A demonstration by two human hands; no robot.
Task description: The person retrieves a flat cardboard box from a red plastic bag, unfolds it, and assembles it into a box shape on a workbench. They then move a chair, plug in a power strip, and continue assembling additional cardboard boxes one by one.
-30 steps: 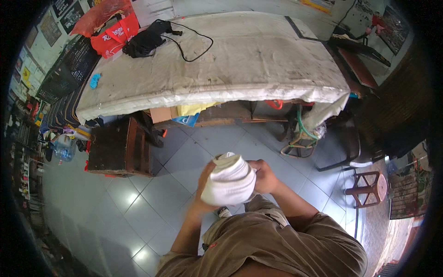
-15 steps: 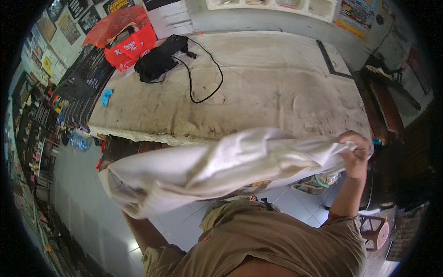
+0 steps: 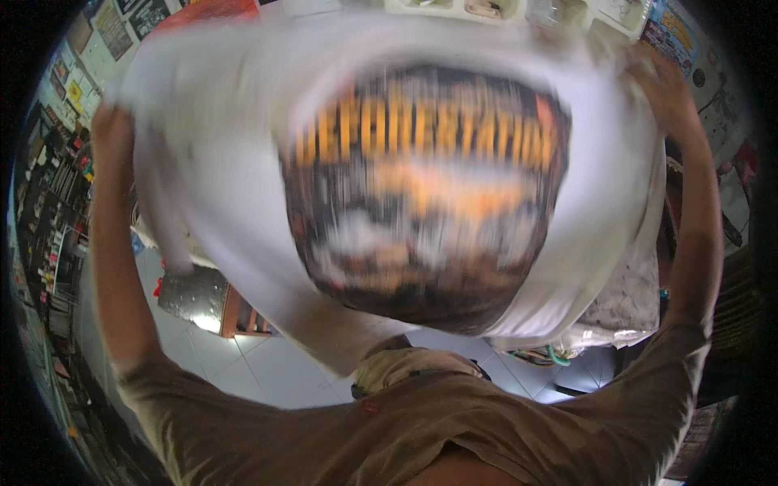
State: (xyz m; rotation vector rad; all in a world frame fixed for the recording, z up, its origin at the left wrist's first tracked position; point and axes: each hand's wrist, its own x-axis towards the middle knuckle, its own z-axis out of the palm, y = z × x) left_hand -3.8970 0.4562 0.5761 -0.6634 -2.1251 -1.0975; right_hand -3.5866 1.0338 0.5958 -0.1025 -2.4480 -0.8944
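Observation:
A white T-shirt (image 3: 219,194) is spread wide in front of me, blurred by motion. A large dark print with orange lettering (image 3: 429,202) covers its middle. My left hand (image 3: 112,128) is closed on the shirt's edge at the far left, arm raised. On the right, my right hand (image 3: 660,85) grips the opposite edge at about the same height; its fingers are smeared. Between the hands the cloth stretches out, while its lower part hangs in a curve over my lap. It hides most of the table behind it.
The right corner of the cloth-covered table (image 3: 624,300) shows beside the shirt. A white compartment tray (image 3: 531,12) is at the far wall, a red bag (image 3: 215,10) at far left. Below lie a dark-topped wooden piece (image 3: 198,296) and a green coil (image 3: 557,355). Cluttered shelves (image 3: 57,235) line the left.
Both hands have risen and moved farther forward and apart. The shirt, bunched and slanted before, has been flung open, and its print now shows.

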